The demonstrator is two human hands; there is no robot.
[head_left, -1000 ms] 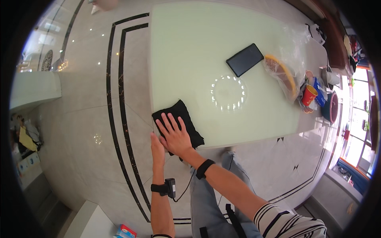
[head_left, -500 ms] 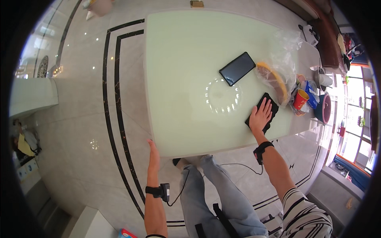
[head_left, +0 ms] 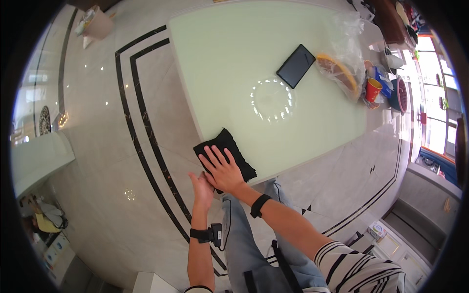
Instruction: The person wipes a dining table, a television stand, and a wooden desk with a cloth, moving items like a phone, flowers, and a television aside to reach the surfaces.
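Observation:
A black cloth (head_left: 229, 142) lies spread at the near left corner of the pale green table (head_left: 234, 53), one side reaching the table's edge. My right hand (head_left: 223, 172) presses flat on it, fingers stretched out and slightly apart. Close beside it, just off the table's corner, is my left hand (head_left: 201, 191), palm turned up and sideways with the fingers extended. Its fingertips are partly hidden behind the right hand, and whether it touches the cloth I cannot tell. Nothing shows in its palm.
A dark phone (head_left: 296, 66) lies on the table's far right part. Right of it sits a clear plastic bag (head_left: 349, 53) around a curved yellow-orange item (head_left: 337, 68). A red cup (head_left: 373, 89), a blue packet (head_left: 383, 80) and a basket (head_left: 399, 95) crowd the right end.
My right hand and the black cloth have moved from the table's right side across to the near left corner. My left hand has shifted slightly right and nearer, meeting them there.

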